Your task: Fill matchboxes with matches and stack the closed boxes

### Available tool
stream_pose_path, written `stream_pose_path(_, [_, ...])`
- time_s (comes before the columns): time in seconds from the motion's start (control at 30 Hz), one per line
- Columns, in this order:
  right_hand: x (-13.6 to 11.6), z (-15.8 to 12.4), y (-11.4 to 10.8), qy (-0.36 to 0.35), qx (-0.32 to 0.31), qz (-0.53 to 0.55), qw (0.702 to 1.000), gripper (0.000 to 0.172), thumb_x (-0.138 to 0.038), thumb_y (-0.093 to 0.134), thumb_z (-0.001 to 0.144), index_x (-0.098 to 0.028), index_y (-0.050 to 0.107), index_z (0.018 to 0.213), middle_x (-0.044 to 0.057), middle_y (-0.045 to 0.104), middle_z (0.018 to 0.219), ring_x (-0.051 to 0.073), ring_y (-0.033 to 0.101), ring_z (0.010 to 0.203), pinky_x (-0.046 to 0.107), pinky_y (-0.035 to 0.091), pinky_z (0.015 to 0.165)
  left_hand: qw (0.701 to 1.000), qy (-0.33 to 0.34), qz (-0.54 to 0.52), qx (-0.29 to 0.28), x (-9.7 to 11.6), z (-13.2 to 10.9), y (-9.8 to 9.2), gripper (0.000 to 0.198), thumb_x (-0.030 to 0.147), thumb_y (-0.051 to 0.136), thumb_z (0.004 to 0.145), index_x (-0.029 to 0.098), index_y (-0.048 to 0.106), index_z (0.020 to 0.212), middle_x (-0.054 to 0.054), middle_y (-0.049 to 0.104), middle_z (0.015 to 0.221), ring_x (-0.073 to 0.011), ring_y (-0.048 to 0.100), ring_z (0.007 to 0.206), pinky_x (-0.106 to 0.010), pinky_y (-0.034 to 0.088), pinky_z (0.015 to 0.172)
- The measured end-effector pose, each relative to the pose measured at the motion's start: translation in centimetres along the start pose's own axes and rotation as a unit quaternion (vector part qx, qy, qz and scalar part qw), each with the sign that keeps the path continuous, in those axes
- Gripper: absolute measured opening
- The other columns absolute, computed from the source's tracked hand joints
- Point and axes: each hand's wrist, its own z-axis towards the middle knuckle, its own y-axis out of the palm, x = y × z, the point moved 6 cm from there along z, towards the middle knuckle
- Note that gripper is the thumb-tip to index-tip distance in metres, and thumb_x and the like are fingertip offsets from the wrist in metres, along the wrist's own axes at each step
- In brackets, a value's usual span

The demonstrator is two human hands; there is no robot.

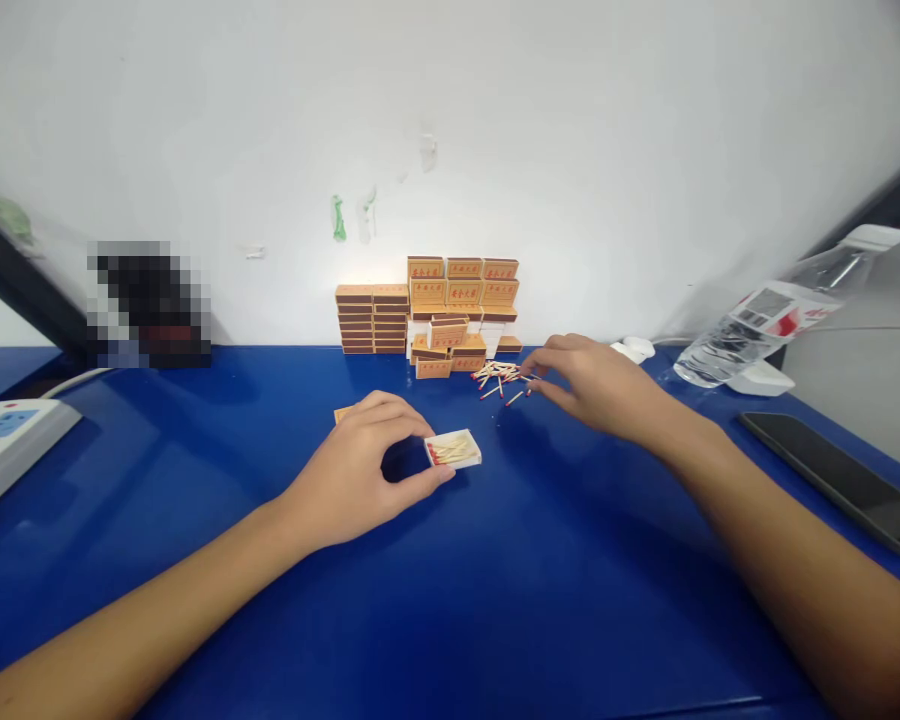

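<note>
My left hand [367, 455] grips a small white matchbox tray [474, 462] by its left end, between thumb and fingers. Several red-tipped matches [454, 447] lie inside that tray. Partly hidden behind the left hand is an orange matchbox part [340, 414] on the table. Farther right, my right hand [592, 385] reaches to a loose pile of matches [497, 372], its thumb and fingertips pinched on a match [529, 377] at the pile's right edge.
Stacked matchboxes [463, 292] stand against the white wall, with more brown-sided boxes [371, 320] to their left. A tilted water bottle [772, 310] and a dark phone [840, 480] are at the right. A white power strip [52, 425] sits on the blue table [450, 620] at far left.
</note>
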Motion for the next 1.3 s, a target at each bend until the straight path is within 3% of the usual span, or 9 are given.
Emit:
stream_pose_path(0.13, [2.1,0.1,1.8,-0.026,-0.084,0.036,0.995,0.014,-0.033,0.069,0.094,-0.024,0.075,0.102,0.010,0.069,0.100,0.027,0.064,0.094,0.039,0.050,0.084,1.000,0.008,0.009,-0.008,0.0,-0.1,0.2,0.025,0.041,0.079,0.093,0.024,0.076,0.111,-0.007,0.078,0.112,-0.0289,0.067,0.113,-0.050,0.053,0.099])
stream_pose_path(0.4, [1.3,0.1,3.4,-0.009,-0.095,0.060,0.994,0.018,-0.029,0.054,0.101,-0.021,0.066,0.089,0.011,0.064,0.097,0.028,0.059,0.096,0.043,0.049,0.087,0.999,0.011,0.027,-0.030,-0.4,-0.3,0.6,0.028,0.045,0.078,0.093,0.023,0.075,0.110,-0.007,0.077,0.113,-0.0294,0.065,0.116,-0.048,0.053,0.097])
stream_pose_path(0.5, [-1.2,-0.2,2.9,-0.020,-0.085,0.087,0.992,0.020,-0.030,0.051,0.104,-0.022,0.061,0.088,0.010,0.064,0.097,0.028,0.057,0.097,0.043,0.048,0.088,0.998,0.019,0.052,-0.032,-0.5,-0.4,0.9,0.029,0.045,0.078,0.093,0.022,0.075,0.109,-0.007,0.077,0.115,-0.0300,0.064,0.118,-0.050,0.052,0.099])
stream_pose_path(0.67, [-8.4,-1.4,3.3,-0.068,-0.066,0.148,0.984,0.017,-0.030,0.049,0.109,-0.023,0.060,0.098,0.009,0.063,0.107,0.023,0.059,0.100,0.038,0.049,0.090,0.997,0.040,0.058,-0.025,-0.2,-0.4,1.0,0.026,0.043,0.078,0.093,0.020,0.074,0.107,-0.007,0.077,0.112,-0.0291,0.064,0.117,-0.048,0.053,0.099])
stream_pose_path(0.77, [-10.1,-1.7,3.6,-0.087,-0.070,0.128,0.985,0.012,-0.024,0.054,0.106,-0.022,0.064,0.100,0.008,0.063,0.106,0.023,0.060,0.096,0.036,0.049,0.085,0.997,0.040,0.061,-0.021,-0.1,-0.4,0.9,0.027,0.043,0.078,0.093,0.020,0.073,0.107,-0.007,0.077,0.112,-0.0292,0.064,0.118,-0.048,0.053,0.099])
stream_pose_path(0.93, [-4.2,-0.6,1.4,-0.033,0.006,0.093,0.995,0.011,-0.024,0.059,0.101,-0.022,0.068,0.096,0.007,0.066,0.095,0.021,0.062,0.083,0.035,0.048,0.078,0.999,0.023,0.025,-0.008,0.0,-0.4,0.5,0.027,0.044,0.078,0.093,0.022,0.074,0.109,-0.006,0.077,0.113,-0.0276,0.065,0.115,-0.048,0.052,0.100])
stream_pose_path(1.07, [1.2,0.2,1.7,-0.009,-0.026,0.050,0.998,0.014,-0.023,0.062,0.095,-0.023,0.073,0.104,0.009,0.065,0.102,0.023,0.063,0.086,0.038,0.049,0.081,0.999,0.021,0.032,-0.025,-0.2,-0.4,0.7,0.029,0.044,0.079,0.093,0.022,0.074,0.109,-0.006,0.077,0.113,-0.0284,0.066,0.115,-0.048,0.052,0.099])
stream_pose_path(1.17, [2.5,0.4,2.9,-0.003,-0.060,0.089,0.994,0.014,-0.030,0.060,0.099,-0.023,0.072,0.100,0.007,0.066,0.096,0.023,0.062,0.082,0.036,0.049,0.078,0.999,0.019,0.039,-0.030,-0.4,-0.4,0.8,0.029,0.045,0.078,0.093,0.022,0.074,0.110,-0.007,0.077,0.114,-0.0288,0.066,0.116,-0.048,0.051,0.099])
stream_pose_path(1.3, [2.1,0.9,3.6,-0.012,-0.026,0.091,0.995,0.016,-0.026,0.057,0.100,-0.023,0.071,0.107,0.010,0.065,0.107,0.026,0.064,0.093,0.040,0.051,0.085,0.998,0.028,0.061,-0.022,-0.2,-0.4,0.7,0.028,0.043,0.078,0.094,0.022,0.074,0.112,-0.008,0.077,0.115,-0.0302,0.065,0.118,-0.049,0.051,0.098])
